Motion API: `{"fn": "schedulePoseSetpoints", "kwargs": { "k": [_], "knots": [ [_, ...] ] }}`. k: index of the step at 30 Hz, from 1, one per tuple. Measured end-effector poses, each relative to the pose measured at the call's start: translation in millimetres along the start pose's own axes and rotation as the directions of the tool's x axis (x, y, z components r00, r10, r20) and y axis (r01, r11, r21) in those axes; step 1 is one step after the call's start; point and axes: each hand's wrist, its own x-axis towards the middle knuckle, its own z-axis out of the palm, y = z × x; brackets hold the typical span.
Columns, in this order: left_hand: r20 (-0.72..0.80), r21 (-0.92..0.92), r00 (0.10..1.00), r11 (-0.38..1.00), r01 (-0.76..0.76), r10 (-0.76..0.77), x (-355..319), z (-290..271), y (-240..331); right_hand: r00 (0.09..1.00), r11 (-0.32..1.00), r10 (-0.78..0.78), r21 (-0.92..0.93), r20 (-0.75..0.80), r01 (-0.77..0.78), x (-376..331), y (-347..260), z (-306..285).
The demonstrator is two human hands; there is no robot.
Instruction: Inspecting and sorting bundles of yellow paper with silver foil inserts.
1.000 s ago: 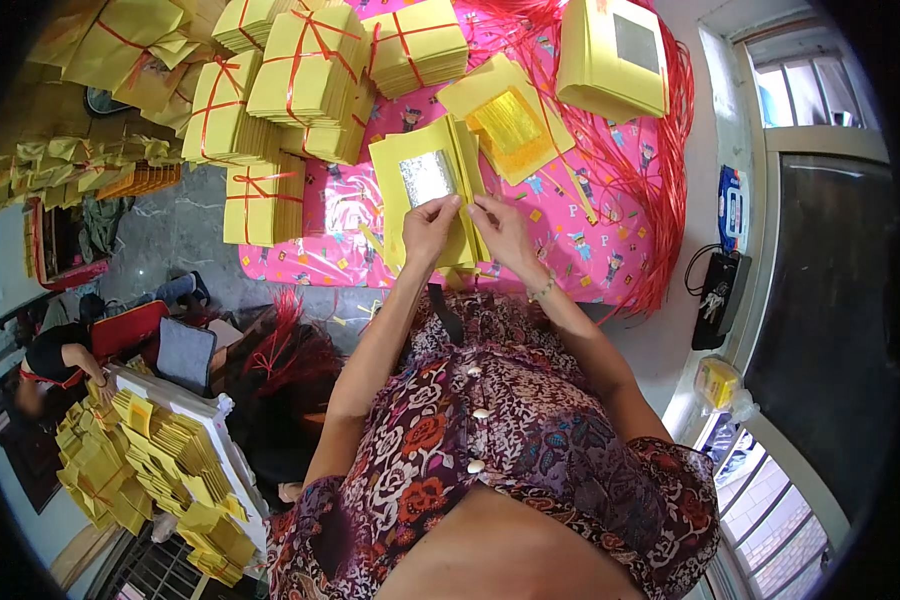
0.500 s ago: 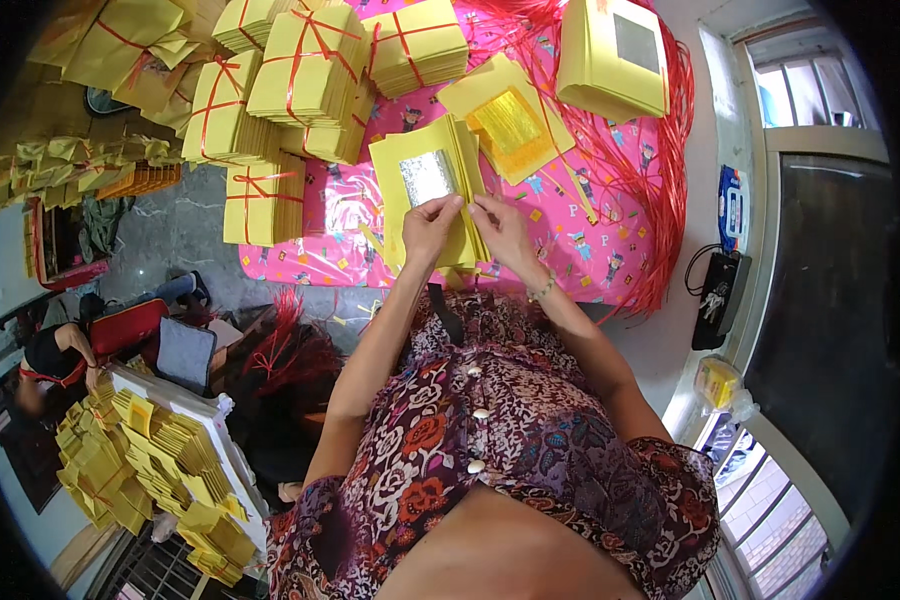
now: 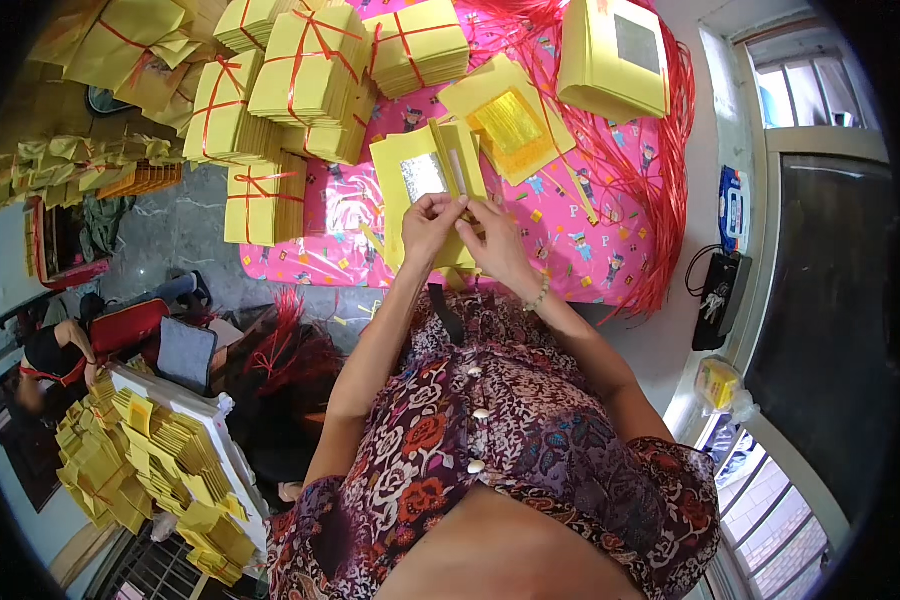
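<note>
Yellow paper bundles [image 3: 305, 70] tied with red string lie on the pink mat [image 3: 570, 220]

A pink patterned cloth [image 3: 580, 235] is spread over the work surface, beneath which a grey stone floor [image 3: 175, 235] is seen on the left. A white-framed window [image 3: 805, 95] is set in the pale wall at the right, and daylight is admitted through it. Below it, a dark glazed door [image 3: 820, 330] is seen. A white board [image 3: 205, 425] is propped at lower left.
</note>
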Motion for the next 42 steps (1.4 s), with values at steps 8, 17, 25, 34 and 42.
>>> {"fn": "schedulePoseSetpoints", "kwargs": {
  "k": [8,17,25,34,42],
  "knots": [
    [-0.074,0.017,0.997,1.000,-0.024,0.025,0.1,0.3,-8.4,0.988,0.953,0.133,0.265,0.077,-0.149,1.7,15.5,2.9],
    [-0.069,0.005,0.997,0.999,-0.044,0.044,4.5,1.5,-11.8,0.989,0.928,0.131,0.343,0.062,-0.145,1.3,18.6,1.2],
    [-0.087,0.062,0.996,0.998,-0.021,0.027,2.9,3.3,-10.9,0.972,0.999,0.026,-0.025,-0.232,-0.033,9.0,18.0,-13.7],
    [0.012,0.014,1.000,1.000,0.026,-0.026,-0.8,-3.7,12.7,0.954,0.942,0.300,0.151,0.022,-0.300,23.8,43.8,2.4],
    [0.380,0.756,0.785,0.324,-0.569,0.489,-18.2,-92.7,62.1,0.920,0.791,0.320,0.470,0.228,-0.392,36.2,62.2,-11.4]
  ]
}}
